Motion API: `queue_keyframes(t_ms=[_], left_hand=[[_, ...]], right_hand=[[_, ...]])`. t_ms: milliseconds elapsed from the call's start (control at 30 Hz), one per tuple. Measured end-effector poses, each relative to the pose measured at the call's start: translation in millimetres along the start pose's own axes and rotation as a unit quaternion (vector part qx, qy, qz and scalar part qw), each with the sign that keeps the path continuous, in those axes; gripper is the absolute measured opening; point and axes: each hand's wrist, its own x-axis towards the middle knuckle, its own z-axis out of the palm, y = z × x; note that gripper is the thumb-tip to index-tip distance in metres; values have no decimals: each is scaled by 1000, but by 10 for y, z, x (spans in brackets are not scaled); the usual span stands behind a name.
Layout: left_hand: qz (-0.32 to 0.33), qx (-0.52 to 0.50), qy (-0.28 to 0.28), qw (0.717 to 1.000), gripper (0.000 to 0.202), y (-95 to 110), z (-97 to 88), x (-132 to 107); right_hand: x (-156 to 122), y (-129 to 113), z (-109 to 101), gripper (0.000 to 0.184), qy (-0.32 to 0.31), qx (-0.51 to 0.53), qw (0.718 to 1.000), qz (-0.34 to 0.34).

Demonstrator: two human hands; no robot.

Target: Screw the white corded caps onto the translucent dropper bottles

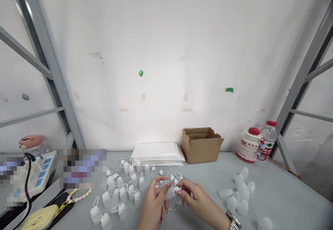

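My left hand (155, 202) and my right hand (198, 198) meet low in the middle of the view, over a grey table (281, 195). Between their fingertips they pinch a small translucent white plastic bottle (170, 192) with a tethered cap. Both hands have fingers closed on it. Several similar small white bottles (122, 195) with looped caps stand and lie just left of and behind my hands. A second group of cap-less white bottle bodies (240, 193) lies to the right.
A stack of white sheets (157, 153) and an open cardboard box (201, 145) sit against the white wall. A red-lidded jar (249, 145) and a water bottle (267, 138) stand at back right. A power strip (39, 172) and phone lie at left.
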Motion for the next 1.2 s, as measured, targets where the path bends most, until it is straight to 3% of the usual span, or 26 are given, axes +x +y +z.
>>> queue_keyframes(t_ms=[133,267,367,467,533,700,800,933,1000,1100,1167,1200], left_hand=[[-9,-3,-6,1000,50,19,-4,10],[-3,15,12,1000,49,13,10,-8],[19,35,27,999,49,15,18,-22],[32,43,35,998,48,29,14,-25],[26,48,44,998,49,35,4,-19],[-4,42,31,999,50,19,-31,20],[-18,30,16,999,51,12,-36,37],[-9,16,29,999,52,37,-3,29],[3,15,48,999,52,47,11,21],[22,27,59,998,51,37,11,14],[36,44,59,997,47,22,5,0],[47,59,64,995,45,17,5,-11]], right_hand=[[-53,-81,-63,12,-1,-65,997,-32],[-61,-43,-23,19,-15,-84,995,-51],[-10,58,61,36,-60,16,998,9],[61,156,160,50,-124,148,977,94],[84,182,204,53,-122,162,973,111],[14,93,173,31,10,15,1000,8],[-48,17,117,19,13,-75,997,-31],[-68,-32,106,21,7,-124,991,-45],[-45,-21,143,26,1,-77,997,-32],[20,51,231,38,-9,86,996,18],[64,119,279,42,-40,238,967,81],[81,151,292,42,-70,313,940,120]])
